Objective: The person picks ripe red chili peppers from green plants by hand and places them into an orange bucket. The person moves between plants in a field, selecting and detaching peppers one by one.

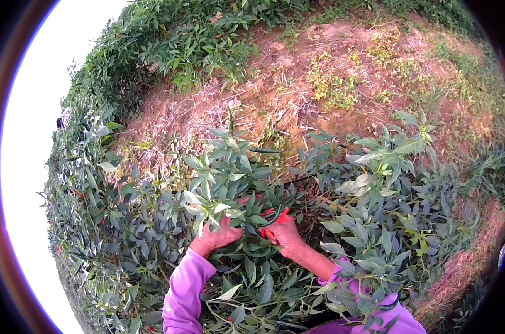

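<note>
In the head view my right hand (282, 234) is closed around several red chili peppers (282, 216), whose tips poke out of the fist. A dark green chili (273, 218) curves along the top of that hand. To its left, my left hand (219, 237) reaches into the leafy stems of a chili plant (229, 167). Leaves cover its fingers, so whether they grip anything cannot be seen. Green chilies stick out of the plant's upper part, one upright (230, 120) and one lying sideways (264, 150).
Another leafy chili stem (386, 154) stands to the right, and foliage overlaps my right sleeve (352, 284). Dense chili plants (110, 225) with red fruit fill the left. Beyond lies reddish soil (277, 96) with straw and weeds, then another plant row (185, 46).
</note>
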`<state>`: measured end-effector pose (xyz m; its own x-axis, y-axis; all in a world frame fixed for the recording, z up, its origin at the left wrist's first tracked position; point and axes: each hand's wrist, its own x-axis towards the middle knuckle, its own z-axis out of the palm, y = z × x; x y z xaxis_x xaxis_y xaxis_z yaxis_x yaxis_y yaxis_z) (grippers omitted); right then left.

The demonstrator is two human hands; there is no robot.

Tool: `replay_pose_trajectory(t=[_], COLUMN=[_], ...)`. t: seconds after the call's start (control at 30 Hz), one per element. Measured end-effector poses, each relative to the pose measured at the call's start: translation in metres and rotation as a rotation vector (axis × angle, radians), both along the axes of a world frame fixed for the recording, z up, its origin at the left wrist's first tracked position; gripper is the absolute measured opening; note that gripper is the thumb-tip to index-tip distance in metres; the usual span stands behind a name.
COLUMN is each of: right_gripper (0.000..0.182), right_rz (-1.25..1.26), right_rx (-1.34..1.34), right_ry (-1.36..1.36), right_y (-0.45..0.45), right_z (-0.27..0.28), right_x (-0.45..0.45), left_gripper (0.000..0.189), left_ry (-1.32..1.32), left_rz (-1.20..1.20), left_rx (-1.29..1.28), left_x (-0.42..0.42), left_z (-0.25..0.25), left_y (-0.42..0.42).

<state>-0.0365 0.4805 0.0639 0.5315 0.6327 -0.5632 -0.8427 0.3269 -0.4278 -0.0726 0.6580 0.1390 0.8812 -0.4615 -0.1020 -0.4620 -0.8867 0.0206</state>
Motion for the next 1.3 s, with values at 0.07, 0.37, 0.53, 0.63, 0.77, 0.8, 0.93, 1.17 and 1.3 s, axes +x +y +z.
replay_pose_trajectory(t=[0.07,0.37,0.53,0.63,0.77,0.8,0.93,1.17,1.3], right_gripper=[0.009,0.014,0.021,0.019,0.016,0.016,0.018,0.014,0.015], right_rz=[-0.03,-0.113,-0.078,-0.126,-0.131,-0.137,-0.135,-0.099,-0.195], right_rx=[-0.022,0.034,0.024,0.014,0.07,0.081,0.26,0.365,0.027], right_ry=[-0.012,-0.123,-0.278,-0.264,-0.134,-0.102,0.062,0.108,-0.299], right_y=[0.001,0.004,0.007,0.01,0.012,0.011,0.01,0.005,0.007], right_z=[0.0,0.011,-0.001,0.004,0.006,0.006,0.001,-0.006,0.01], right_x=[-0.002,-0.001,0.001,0.002,0.0,-0.001,-0.004,-0.013,-0.011], left_gripper=[0.041,0.041,0.043,0.05,0.046,0.046,0.047,0.036,0.028], left_ry=[0.216,0.191,0.183,0.353,0.448,0.464,0.417,0.349,0.386], left_rz=[0.124,-0.19,0.432,0.787,0.948,0.963,0.841,0.687,0.803], left_rx=[-0.061,0.638,-0.517,-1.121,-1.434,-1.429,-1.079,-0.879,-0.948], left_x=[-0.008,-0.017,-0.013,-0.005,-0.009,-0.006,0.003,-0.003,-0.003], left_z=[-0.019,-0.028,-0.031,-0.023,-0.035,-0.031,-0.01,-0.01,-0.016], left_y=[0.009,0.024,0.018,0.007,0.016,0.014,0.006,0.009,0.008])
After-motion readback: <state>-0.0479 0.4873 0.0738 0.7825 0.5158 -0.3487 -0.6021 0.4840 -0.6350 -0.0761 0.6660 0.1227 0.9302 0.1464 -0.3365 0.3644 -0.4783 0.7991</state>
